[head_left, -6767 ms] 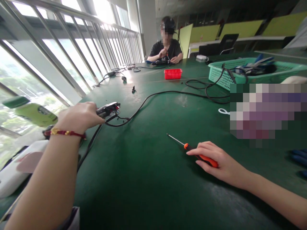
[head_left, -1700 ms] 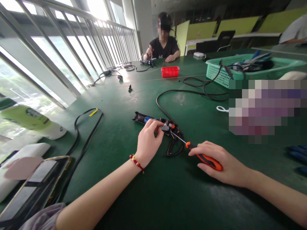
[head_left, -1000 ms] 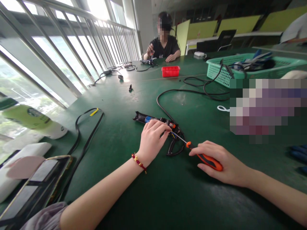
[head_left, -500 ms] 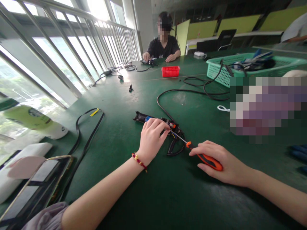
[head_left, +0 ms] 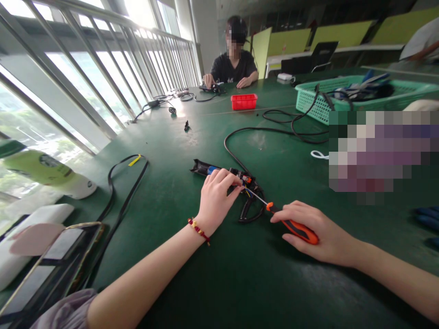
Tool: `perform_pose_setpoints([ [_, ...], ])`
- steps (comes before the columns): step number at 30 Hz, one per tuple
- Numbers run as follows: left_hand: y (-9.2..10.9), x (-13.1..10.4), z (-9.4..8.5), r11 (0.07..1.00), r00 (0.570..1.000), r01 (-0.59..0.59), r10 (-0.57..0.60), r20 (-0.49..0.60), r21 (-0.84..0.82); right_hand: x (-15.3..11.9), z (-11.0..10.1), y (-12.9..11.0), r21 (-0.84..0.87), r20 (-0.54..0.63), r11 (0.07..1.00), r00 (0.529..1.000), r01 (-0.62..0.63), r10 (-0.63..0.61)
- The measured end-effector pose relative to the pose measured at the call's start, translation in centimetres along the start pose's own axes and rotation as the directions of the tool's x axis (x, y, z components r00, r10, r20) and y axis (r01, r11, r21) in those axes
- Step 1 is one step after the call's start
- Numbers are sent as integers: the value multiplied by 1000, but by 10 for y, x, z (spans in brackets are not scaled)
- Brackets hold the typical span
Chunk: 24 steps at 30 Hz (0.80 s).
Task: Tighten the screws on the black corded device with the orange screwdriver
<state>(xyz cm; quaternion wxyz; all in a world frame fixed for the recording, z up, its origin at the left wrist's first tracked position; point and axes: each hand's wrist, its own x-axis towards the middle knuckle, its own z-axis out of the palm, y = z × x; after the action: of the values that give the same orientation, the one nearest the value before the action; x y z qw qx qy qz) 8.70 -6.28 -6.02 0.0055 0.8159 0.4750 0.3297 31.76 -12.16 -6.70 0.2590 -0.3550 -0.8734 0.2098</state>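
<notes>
A black device with blue and orange parts lies on the green table, its inner parts and thin coloured wires exposed at the right end. My left hand rests over its middle, thumb and fingertips pinched beside the wires; what they pinch is too small to make out. Wrapped round the orange and black handle of a screwdriver is my right hand. The metal shaft points up and left, its tip close to my left fingertips. A black coiled cord loops below the device.
A red bin and a green basket of tools stand farther back. Black cable curves behind the device. On the left are a strap, a bottle and a phone. A person sits opposite.
</notes>
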Motion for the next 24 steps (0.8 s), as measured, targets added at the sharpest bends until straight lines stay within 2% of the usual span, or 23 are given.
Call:
perform_pose_setpoints([
  [6, -1, 0, 0, 1000, 1000, 18, -18, 5, -19, 1, -3, -2, -17, 38, 1000, 999, 0, 1],
  [14, -1, -2, 2, 999, 1000, -18, 18, -10, -27, 0, -2, -1, -25, 18, 1000, 1000, 9, -8],
  [19, -1, -3, 3, 1000, 999, -28, 28, -17, 8, -2, 0, -1, -10, -83, 999, 996, -39, 38],
  [24, -1, -3, 4, 999, 999, -28, 28, -38, 20, -6, -2, -2, -55, -280, 998, 960, -35, 18],
])
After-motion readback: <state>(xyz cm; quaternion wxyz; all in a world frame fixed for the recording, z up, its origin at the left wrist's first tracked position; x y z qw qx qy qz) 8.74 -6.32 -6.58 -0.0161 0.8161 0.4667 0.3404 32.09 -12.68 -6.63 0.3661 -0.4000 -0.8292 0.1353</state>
